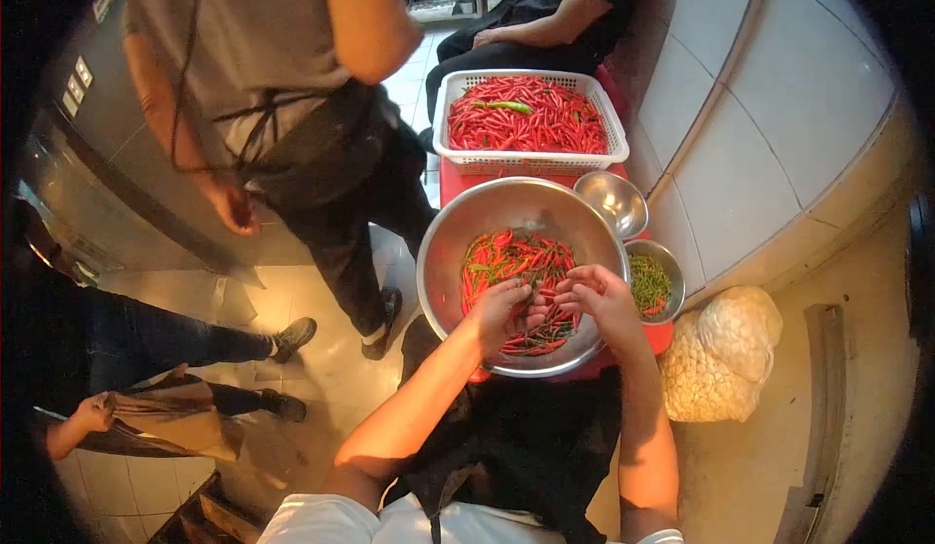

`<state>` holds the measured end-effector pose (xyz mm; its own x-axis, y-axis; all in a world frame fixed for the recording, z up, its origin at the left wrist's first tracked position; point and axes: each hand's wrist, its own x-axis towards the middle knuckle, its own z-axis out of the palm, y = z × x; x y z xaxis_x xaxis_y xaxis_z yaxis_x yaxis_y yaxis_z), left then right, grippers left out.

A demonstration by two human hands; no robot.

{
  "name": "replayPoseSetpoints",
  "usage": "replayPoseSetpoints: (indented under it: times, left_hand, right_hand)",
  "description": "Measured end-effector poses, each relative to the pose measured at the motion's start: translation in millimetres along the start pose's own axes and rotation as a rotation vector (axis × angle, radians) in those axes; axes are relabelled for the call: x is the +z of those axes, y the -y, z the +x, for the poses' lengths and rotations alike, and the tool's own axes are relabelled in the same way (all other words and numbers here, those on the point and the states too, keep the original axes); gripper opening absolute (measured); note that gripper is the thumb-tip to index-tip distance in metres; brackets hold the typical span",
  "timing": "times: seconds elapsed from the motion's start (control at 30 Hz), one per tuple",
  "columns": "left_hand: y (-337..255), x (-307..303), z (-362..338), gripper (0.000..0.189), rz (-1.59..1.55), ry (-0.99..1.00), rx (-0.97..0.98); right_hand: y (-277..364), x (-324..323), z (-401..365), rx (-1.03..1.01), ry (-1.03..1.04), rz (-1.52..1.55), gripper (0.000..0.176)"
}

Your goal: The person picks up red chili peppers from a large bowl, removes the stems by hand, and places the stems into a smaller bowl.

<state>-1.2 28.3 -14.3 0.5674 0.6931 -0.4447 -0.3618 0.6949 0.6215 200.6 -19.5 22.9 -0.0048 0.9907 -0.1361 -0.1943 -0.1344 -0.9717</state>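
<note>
A wide steel bowl stands in front of me, with red and dark chili peppers in it. Above the peppers, my left hand is turned palm inward, its fingers curled round some chili peppers that are partly hidden. Close on its right, my right hand has thumb and fingertips drawn together. Whatever sits between those fingertips is too small to make out. The two hands are slightly apart, over the near right half of the bowl.
Behind the bowl sits a white plastic basket heaped with red chilies and one green one. A small steel bowl and another bowl with green stems stand right. A filled bag lies by the tiled wall. Several people are nearby.
</note>
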Motion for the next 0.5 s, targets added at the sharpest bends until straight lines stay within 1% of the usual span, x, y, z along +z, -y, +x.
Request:
replayPoseSetpoints:
  times: [0.03,0.13,0.17,0.27,0.3,0.4,0.47,0.5]
  left_hand:
    - [3,-6,4,0.022,-0.023,0.043,0.005]
    - [8,-7,7,0.021,-0.033,-0.006,0.030]
    - [7,-8,4,0.021,-0.048,0.011,0.018]
    - [8,-7,1,0.021,-0.024,0.024,0.017]
    - [8,-8,3,0.022,-0.038,0.036,0.023]
    - [15,-11,6,0.022,-0.072,0.051,0.027]
    - [15,-10,8,0.023,-0.074,0.059,0.032]
    - [15,-9,9,0.024,-0.059,0.015,0.023]
  right_hand:
    - [4,3,-1,0.005,-0.021,-0.037,0.021]
    - [5,12,-4,-0.035,-0.016,-0.174,0.021]
    - [0,17,-4,-0.112,-0.048,-0.237,0.020]
    - [-12,26,-8,-0.233,-0.090,-0.399,0.025]
    - [-9,30,-10,-0.245,-0.105,-0.621,0.026]
    - [-3,47,-17,-0.429,-0.251,-1.204,0.026]
    - [-1,55,-20,-0.561,-0.192,-1.190,0.028]
    - [-1,57,-20,-0.630,-0.161,-1.181,0.030]
